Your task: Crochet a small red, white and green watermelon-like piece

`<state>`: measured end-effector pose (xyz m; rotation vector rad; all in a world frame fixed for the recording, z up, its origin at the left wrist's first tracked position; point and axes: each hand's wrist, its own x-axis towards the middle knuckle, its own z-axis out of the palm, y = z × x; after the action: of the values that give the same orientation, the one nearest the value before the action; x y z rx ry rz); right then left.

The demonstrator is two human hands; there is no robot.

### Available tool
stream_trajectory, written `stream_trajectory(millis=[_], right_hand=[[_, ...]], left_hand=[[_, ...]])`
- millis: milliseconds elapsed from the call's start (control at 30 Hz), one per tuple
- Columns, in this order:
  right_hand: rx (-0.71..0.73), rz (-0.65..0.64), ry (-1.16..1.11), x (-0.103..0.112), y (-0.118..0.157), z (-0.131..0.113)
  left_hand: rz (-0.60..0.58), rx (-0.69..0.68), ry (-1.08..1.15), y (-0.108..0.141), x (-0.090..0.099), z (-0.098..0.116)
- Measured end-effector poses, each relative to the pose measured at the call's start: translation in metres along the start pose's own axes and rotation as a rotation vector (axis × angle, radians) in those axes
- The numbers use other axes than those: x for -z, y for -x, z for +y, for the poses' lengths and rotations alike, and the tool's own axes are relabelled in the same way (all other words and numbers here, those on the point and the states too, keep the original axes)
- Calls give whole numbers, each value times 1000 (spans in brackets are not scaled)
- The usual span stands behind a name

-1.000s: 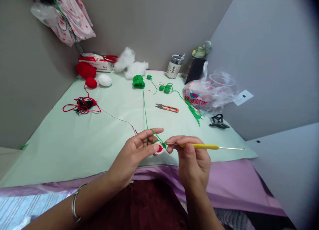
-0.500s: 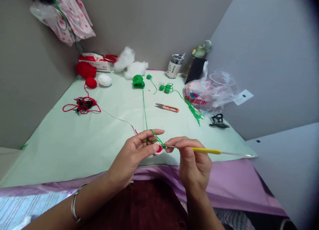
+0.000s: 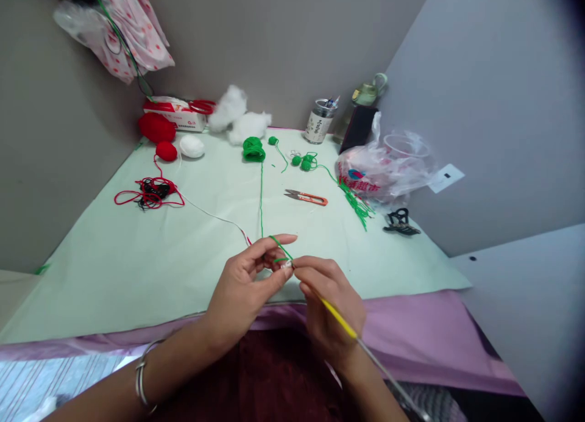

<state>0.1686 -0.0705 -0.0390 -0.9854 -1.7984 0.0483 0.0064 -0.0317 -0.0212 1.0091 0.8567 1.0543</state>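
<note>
My left hand pinches a small crochet piece, of which only a white edge shows between thumb and fingers. Green yarn runs over its raised index finger down to the piece. From the far side, the strand leads back to a green yarn ball. My right hand grips a crochet hook with a yellow handle, its shaft pointing down toward my forearm. The hook's working tip is hidden by the fingers, right at the crochet piece. Both hands meet above the table's front edge.
Thread snips lie mid-table. Red yarn balls, a white ball and tangled yarn are at left. Stuffing and a pen cup stand behind. At right are a plastic bag and a hair claw.
My right hand has turned and moved left against the crochet piece, swinging the hook's rear end down toward me. The piece has tilted, so its red centre no longer shows.
</note>
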Motion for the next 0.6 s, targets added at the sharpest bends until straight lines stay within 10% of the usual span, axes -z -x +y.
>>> stream_trajectory(millis=[300,600], right_hand=[[170,129,286,-12,16,7],[62,216,51,-15,15,10]], left_hand=[[-68,327,423,2,-7,7],[-59,93,141,0,-3,3]])
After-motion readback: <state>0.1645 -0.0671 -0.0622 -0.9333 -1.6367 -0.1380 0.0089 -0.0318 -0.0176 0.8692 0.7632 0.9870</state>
